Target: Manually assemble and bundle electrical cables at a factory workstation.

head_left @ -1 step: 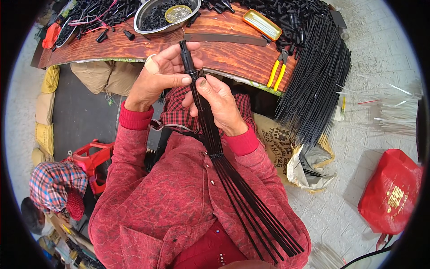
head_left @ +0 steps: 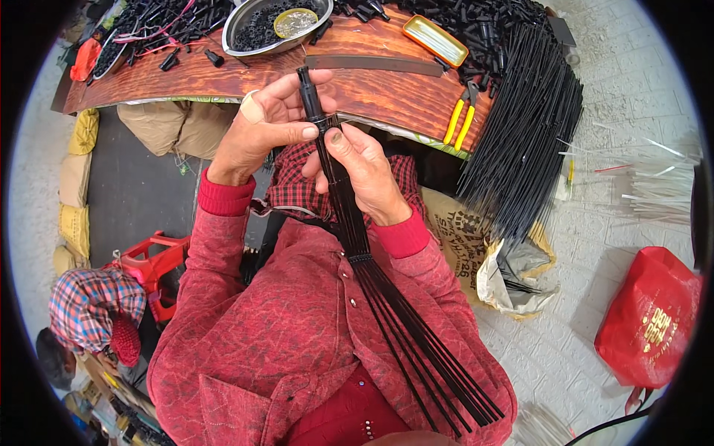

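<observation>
What looks like a black plastic umbrella runner [head_left: 308,91] stands tilted in front of me, with a bundle of thin black ribs [head_left: 343,212] hanging from its lower collar. The ribs fan out down across my jacket, drawn together by a band partway. My left hand [head_left: 271,123] grips the runner, thumb on its collar and fingers behind the tube. My right hand [head_left: 361,167] pinches the rib ends just below that collar, its thumb close to the left one. The fingertips behind the bundle are partly hidden.
The wooden table [head_left: 357,85] ahead carries a metal bowl [head_left: 245,52] of small black parts, a flat metal strip [head_left: 372,65], a yellow-rimmed tin [head_left: 436,42] and yellow-handled pliers [head_left: 461,119]. Black rods [head_left: 524,134] overhang its right edge. Another person [head_left: 97,305] sits lower left.
</observation>
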A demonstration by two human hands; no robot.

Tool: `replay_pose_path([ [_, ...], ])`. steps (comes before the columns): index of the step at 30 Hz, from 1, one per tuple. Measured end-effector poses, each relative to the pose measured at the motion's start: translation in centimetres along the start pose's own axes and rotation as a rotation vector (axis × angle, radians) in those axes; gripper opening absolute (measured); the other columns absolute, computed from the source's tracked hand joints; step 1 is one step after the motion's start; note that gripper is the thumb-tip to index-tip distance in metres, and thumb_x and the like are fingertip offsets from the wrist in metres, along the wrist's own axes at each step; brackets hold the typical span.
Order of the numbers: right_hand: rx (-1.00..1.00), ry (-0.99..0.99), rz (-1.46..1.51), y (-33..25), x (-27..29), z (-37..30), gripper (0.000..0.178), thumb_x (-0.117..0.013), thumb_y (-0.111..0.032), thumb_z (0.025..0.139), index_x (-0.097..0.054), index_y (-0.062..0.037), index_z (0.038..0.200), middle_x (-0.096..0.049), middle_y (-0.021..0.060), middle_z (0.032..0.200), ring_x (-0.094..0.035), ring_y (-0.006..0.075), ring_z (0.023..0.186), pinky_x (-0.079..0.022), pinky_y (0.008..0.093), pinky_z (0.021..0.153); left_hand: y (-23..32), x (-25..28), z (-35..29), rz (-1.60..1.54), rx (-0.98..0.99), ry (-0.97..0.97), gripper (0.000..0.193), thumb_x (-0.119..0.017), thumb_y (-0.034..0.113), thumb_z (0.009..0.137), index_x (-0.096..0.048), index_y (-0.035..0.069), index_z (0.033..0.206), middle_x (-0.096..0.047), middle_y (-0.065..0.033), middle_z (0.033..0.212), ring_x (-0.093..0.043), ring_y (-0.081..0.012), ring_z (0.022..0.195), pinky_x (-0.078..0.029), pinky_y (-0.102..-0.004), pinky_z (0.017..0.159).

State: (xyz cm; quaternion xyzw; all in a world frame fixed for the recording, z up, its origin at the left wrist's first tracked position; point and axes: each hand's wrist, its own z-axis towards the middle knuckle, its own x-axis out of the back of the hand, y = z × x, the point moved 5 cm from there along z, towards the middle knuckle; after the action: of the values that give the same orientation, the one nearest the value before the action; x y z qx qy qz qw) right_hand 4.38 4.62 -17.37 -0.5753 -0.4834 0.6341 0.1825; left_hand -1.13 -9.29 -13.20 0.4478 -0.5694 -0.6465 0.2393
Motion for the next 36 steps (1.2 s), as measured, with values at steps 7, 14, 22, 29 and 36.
replay_pose_path([
  [7,-0.008,0.002,-0.014,-0.3,-0.3,-0.1,0.041,-0.052,-0.043,0.104,-0.058,-0.0032,0.114,-0.069,0.0100,0.082,-0.063,0.0106,0.060,-0.051,0.0211,0.055,-0.3,-0.4,0.0,-0.036,-0.074,0.066,0.076,-0.075,0.002,0.075,-0.045,-0.001,0.145,-0.065,-0.0057,0.113,-0.062,-0.0138,0.104,-0.048,-0.0288,0.097],
  [14,-0.004,0.007,0.004,-0.2,-0.3,-0.1,0.039,-0.054,-0.040,0.104,-0.058,-0.0032,0.115,-0.070,0.0105,0.083,-0.063,0.0106,0.060,-0.051,0.0209,0.056,-0.2,-0.5,0.1,-0.014,-0.081,0.067,0.072,-0.073,0.001,0.076,-0.047,-0.001,0.143,-0.065,-0.0053,0.110,-0.062,-0.0128,0.102,-0.048,-0.0280,0.095],
  [22,-0.004,0.030,-0.025,-0.2,-0.1,-0.3,0.039,-0.057,-0.040,0.102,-0.059,-0.0031,0.117,-0.069,0.0099,0.082,-0.063,0.0107,0.060,-0.051,0.0206,0.055,0.2,-0.5,0.3,0.047,-0.019,0.029,0.071,-0.075,0.001,0.077,-0.047,-0.001,0.143,-0.066,-0.0078,0.112,-0.064,-0.0145,0.103,-0.051,-0.0295,0.095],
  [29,0.013,0.032,-0.032,-0.5,-0.2,-0.4,0.038,-0.056,-0.039,0.103,-0.060,-0.0034,0.115,-0.069,0.0090,0.079,-0.062,0.0101,0.057,-0.049,0.0201,0.053,0.9,-0.6,0.0,0.111,-0.044,0.011,0.072,-0.077,0.001,0.078,-0.047,-0.002,0.143,-0.067,-0.0101,0.116,-0.065,-0.0164,0.107,-0.050,-0.0321,0.099],
  [36,0.028,0.046,-0.052,-0.5,-0.3,-0.5,0.037,-0.056,-0.039,0.103,-0.059,-0.0027,0.111,-0.068,0.0091,0.078,-0.060,0.0106,0.055,-0.048,0.0210,0.052,1.0,-0.1,-0.1,0.076,-0.076,0.048,0.060,-0.075,0.012,0.087,-0.051,-0.004,0.139,-0.069,-0.0156,0.116,-0.067,-0.0200,0.107,-0.053,-0.0339,0.097],
])
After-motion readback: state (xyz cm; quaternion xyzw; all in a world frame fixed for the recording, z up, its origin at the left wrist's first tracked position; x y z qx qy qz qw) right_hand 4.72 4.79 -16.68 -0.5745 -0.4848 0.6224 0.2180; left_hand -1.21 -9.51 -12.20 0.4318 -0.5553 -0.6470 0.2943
